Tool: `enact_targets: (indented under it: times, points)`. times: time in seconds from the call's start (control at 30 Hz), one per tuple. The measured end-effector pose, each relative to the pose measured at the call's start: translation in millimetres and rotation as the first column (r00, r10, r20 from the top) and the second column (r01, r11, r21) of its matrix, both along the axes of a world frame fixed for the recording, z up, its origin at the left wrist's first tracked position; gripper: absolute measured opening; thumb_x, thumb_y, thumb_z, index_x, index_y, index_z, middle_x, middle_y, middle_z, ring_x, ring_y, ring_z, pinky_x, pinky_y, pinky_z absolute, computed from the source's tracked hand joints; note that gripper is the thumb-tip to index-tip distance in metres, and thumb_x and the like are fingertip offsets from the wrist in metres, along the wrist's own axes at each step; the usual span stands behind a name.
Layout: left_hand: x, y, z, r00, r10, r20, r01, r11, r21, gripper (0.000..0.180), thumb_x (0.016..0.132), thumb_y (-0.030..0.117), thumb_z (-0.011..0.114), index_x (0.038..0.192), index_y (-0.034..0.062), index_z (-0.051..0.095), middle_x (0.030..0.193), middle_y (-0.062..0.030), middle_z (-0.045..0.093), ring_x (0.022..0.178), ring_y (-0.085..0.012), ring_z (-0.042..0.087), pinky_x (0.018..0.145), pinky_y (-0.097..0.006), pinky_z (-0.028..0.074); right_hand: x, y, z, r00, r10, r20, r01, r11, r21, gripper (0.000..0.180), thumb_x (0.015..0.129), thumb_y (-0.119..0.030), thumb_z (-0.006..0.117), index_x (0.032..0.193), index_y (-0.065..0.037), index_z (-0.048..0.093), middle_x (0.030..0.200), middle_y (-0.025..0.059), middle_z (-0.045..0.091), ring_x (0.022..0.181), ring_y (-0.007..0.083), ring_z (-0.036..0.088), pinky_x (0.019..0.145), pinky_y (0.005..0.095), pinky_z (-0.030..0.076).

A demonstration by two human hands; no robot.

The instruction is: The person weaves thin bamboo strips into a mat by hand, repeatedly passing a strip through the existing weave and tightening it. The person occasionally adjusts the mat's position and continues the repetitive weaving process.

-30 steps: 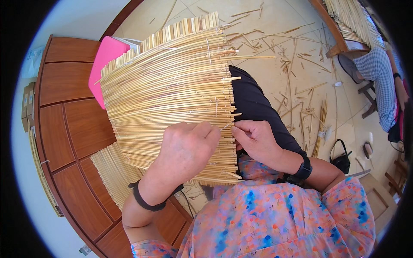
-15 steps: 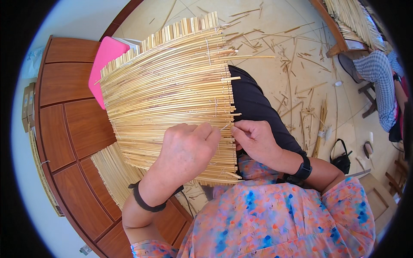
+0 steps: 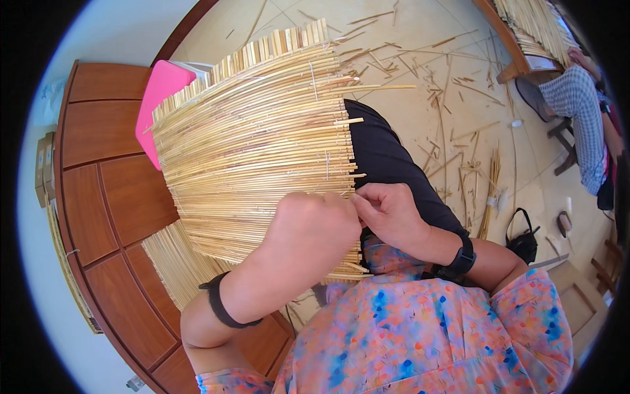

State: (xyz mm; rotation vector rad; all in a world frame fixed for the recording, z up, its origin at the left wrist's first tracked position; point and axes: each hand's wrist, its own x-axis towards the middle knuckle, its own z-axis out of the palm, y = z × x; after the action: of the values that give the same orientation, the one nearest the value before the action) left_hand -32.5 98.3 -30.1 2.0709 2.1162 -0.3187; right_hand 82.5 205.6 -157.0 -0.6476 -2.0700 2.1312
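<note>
A wide mat of pale bamboo slats (image 3: 256, 144) lies across my lap and spreads up and to the left. My left hand (image 3: 308, 233) rests on its near right edge with the fingers curled over the slats. My right hand (image 3: 387, 213) pinches at the slat ends on the same edge, fingertips meeting those of the left hand. What passes between the fingers is too small to see. A black cloth (image 3: 387, 164) covers my leg under the mat's right side.
A brown wooden cabinet (image 3: 98, 197) stands on the left with a pink flat object (image 3: 161, 98) on it. Loose slats (image 3: 459, 98) litter the tan floor. Another person in a checked shirt (image 3: 577, 98) sits at the far right. A black bag (image 3: 522, 243) lies nearby.
My left hand has slid a little to the right, closer to the right hand's fingertips. The mat has stayed in place.
</note>
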Motion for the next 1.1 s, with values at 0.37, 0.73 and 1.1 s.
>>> enact_targets:
  times: [0.37,0.73,1.1]
  points:
    - [-1.3,-4.2,-9.2,0.998,0.058,0.038,-0.061,0.995,0.081,0.008,0.072,0.010,0.065,0.077,0.0073,0.059,0.069,-0.0053,0.054,0.056,-0.0210,0.062,0.050,-0.034,0.049,1.1,-2.6,-6.8,1.000,-0.023,-0.004,0.023,1.000,0.008,0.018,0.091,-0.012,0.066,0.084,0.003,0.072,0.069,0.0211,0.066,0.059,0.0279,0.069,0.057,0.0356,0.052]
    - [4.7,-0.3,7.6,0.966,0.253,-0.057,-0.255,0.967,-0.026,0.005,0.081,0.011,0.065,0.080,0.0086,0.060,0.065,-0.0074,0.065,0.056,-0.0237,0.069,0.046,-0.036,0.052,2.2,-2.9,4.0,0.998,-0.035,0.045,0.036,0.999,-0.030,0.025,0.093,-0.018,0.065,0.090,0.004,0.074,0.072,0.0196,0.070,0.061,0.0228,0.070,0.059,0.0341,0.053]
    - [8.7,3.0,13.5,0.956,0.289,-0.048,-0.292,0.955,-0.056,0.005,0.078,0.008,0.065,0.079,0.0074,0.060,0.067,-0.0084,0.065,0.057,-0.0259,0.069,0.047,-0.038,0.053,2.1,-3.7,3.9,0.999,-0.048,0.026,0.049,0.998,-0.048,0.026,0.092,-0.018,0.065,0.085,0.005,0.072,0.071,0.0216,0.068,0.061,0.0272,0.070,0.059,0.0352,0.052]
